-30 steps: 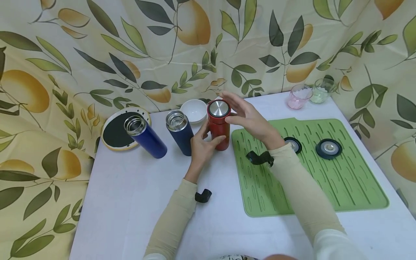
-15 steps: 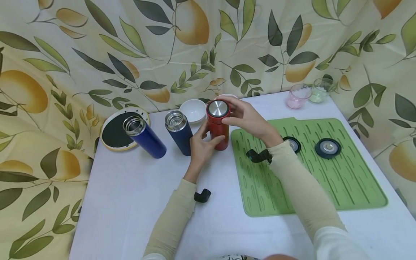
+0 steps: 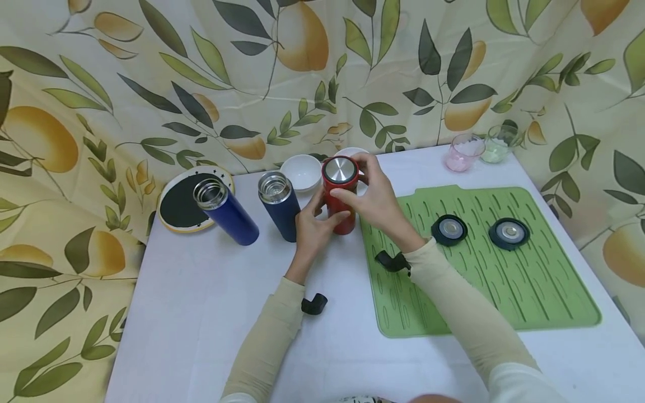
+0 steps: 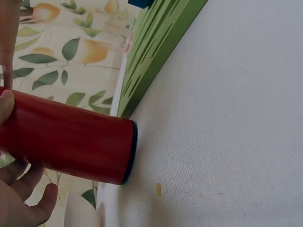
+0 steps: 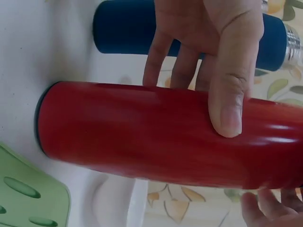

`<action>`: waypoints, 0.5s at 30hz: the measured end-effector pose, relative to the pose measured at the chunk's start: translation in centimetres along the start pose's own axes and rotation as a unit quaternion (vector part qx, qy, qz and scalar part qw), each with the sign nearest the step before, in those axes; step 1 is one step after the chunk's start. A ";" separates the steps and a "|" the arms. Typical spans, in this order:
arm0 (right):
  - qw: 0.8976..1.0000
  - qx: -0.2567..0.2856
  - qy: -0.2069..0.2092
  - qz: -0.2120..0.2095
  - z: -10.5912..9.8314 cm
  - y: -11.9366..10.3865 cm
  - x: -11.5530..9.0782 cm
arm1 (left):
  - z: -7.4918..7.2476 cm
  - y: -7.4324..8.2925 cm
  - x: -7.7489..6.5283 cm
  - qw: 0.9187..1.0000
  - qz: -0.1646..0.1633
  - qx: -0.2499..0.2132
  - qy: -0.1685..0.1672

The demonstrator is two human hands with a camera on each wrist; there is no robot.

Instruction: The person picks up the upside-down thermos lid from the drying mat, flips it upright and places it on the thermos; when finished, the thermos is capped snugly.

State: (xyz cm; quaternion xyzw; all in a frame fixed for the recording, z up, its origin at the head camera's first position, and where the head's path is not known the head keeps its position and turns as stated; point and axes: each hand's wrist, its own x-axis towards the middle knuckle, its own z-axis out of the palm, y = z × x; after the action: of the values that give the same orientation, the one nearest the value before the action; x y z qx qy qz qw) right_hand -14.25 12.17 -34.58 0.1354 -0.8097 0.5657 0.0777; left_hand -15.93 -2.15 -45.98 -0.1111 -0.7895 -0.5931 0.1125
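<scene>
A red thermos flask (image 3: pixel 344 225) with a shiny steel-topped lid (image 3: pixel 340 169) stands upright on the white table. Around its middle, my left hand (image 3: pixel 313 230) grips the body, its thumb (image 5: pixel 229 111) lying across the front in the right wrist view. At the top, my right hand (image 3: pixel 377 202) holds the lid end, thumb in front and fingers behind. The flask's dark base meets the cloth in the left wrist view. Close to the left hand stands a dark blue flask (image 3: pixel 283 210) without a lid, and farther left a brighter blue lidless flask (image 3: pixel 233 217).
Two dark round flask lids (image 3: pixel 449 230) (image 3: pixel 509 232) lie on a green ridged mat (image 3: pixel 544 291) to the right. White bowls (image 3: pixel 301 170) sit behind the flasks. A dark oval board (image 3: pixel 183 204) is at back left, and pink (image 3: pixel 461 157) and green glasses (image 3: pixel 496 148) at back right.
My right hand has come down from raised fingers to close round the red flask's top, then turned, its wrist moving left and toward me. The left hand keeps its grip.
</scene>
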 end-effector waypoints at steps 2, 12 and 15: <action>1.000 0.027 -0.016 0.002 -0.2 0.4 0.1 | 0.0 -0.1 0.0 1.000 -0.003 0.001 -0.002; 0.980 0.159 -0.111 -0.050 -1.3 1.6 1.0 | 0.0 -0.2 0.0 1.000 -0.003 -0.011 -0.004; 0.987 0.129 -0.089 -0.041 -1.1 1.4 1.0 | -0.1 -0.3 0.0 1.000 -0.003 -0.009 -0.002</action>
State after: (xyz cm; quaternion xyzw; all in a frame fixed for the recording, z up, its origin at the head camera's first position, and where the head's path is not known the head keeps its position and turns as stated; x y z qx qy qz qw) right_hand -15.68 13.56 -35.15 0.2270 -0.7275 0.6473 0.0099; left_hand -15.98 -2.27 -46.20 -0.1113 -0.7845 -0.6004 0.1081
